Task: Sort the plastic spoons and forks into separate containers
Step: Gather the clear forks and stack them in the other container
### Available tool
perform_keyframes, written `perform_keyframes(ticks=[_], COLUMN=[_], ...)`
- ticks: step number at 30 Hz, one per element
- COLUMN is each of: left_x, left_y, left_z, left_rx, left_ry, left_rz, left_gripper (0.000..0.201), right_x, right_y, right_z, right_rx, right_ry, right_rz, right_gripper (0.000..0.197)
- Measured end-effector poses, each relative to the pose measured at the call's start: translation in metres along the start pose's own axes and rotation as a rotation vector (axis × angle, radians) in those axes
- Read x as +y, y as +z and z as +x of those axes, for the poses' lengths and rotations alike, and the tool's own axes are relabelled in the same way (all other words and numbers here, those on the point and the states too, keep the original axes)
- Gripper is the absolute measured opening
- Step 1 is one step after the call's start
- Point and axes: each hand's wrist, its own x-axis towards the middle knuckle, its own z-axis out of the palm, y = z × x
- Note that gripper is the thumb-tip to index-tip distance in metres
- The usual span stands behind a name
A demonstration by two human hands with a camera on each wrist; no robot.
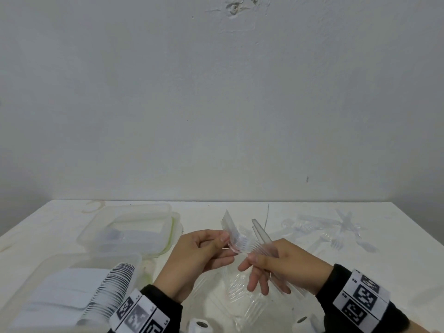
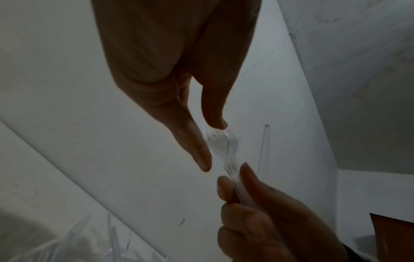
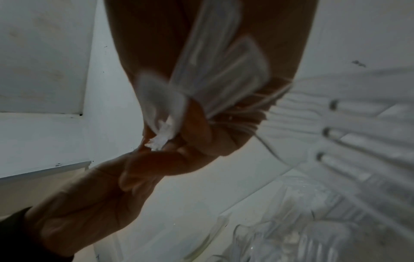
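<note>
- The left hand [image 1: 192, 258] is raised over the middle of the desk [image 1: 300, 210], its thumb and fingers pinching a small stack of clear plastic forks [image 1: 231, 233] near the tine end; the handles fan up and away toward the wall [image 1: 216, 104].
- The right hand [image 1: 281, 263] sits just right of the left hand, thumb and forefinger closed on a second bunch of clear forks [image 1: 262, 235], whose handles also point up and back. Its other fingers hang down, loosely spread. The tine ends of the two bunches meet between the hands.
- In the left wrist view, the left hand [image 2: 179, 99] has its thumb and a finger closed on the clear tines [image 2: 220, 141], and the right hand [image 2: 268, 212] grips the handles just below.
- The right wrist view is blurred; clear handles [image 3: 215, 67] lie across the palm of the right hand [image 3: 201, 124].
- Left of the hands, toward the desk's far edge, stands a clear lidded container [image 1: 127, 229] with a green seal.
- Nearer than that container, by the desk's left front edge, an open clear container [image 1: 28, 284] holds a tight row of nested spoons [image 1: 108, 292].
- Directly beneath the hands, loose clear forks [image 1: 242, 296] lie heaped on the desk.
- Right of the hands, toward the far right corner, more clear cutlery [image 1: 336, 231] lies scattered, well apart from the hands.
- Bare desk shows between the hands and the far edge, and along the right front edge.
</note>
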Motion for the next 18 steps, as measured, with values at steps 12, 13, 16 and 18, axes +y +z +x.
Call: perform_keyframes(ticks=[12, 13, 16, 18], left_x=[-0.004, -0.004, -0.007, -0.008], left_y=[0.019, 0.018, 0.016, 0.015], left_z=[-0.007, -0.007, -0.008, -0.008], left_rx=[-0.027, -0.031, -0.052, -0.082], left_ry=[-0.015, -0.026, -0.075, -0.102], left_rz=[-0.100, -0.130, -0.222, -0.264], left_gripper=[0.040, 0.041, 0.046, 0.049], right_x=[0.011, 0.011, 0.013, 0.013], right_y=[0.017, 0.017, 0.016, 0.014], right_z=[0.002, 0.001, 0.000, -0.001], right_rx=[-0.014, -0.013, -0.032, -0.050], right_ry=[-0.003, -0.007, -0.012, -0.004], right_rz=[0.089, 0.086, 0.095, 0.094], right_gripper=[0.030, 0.029, 0.027, 0.027])
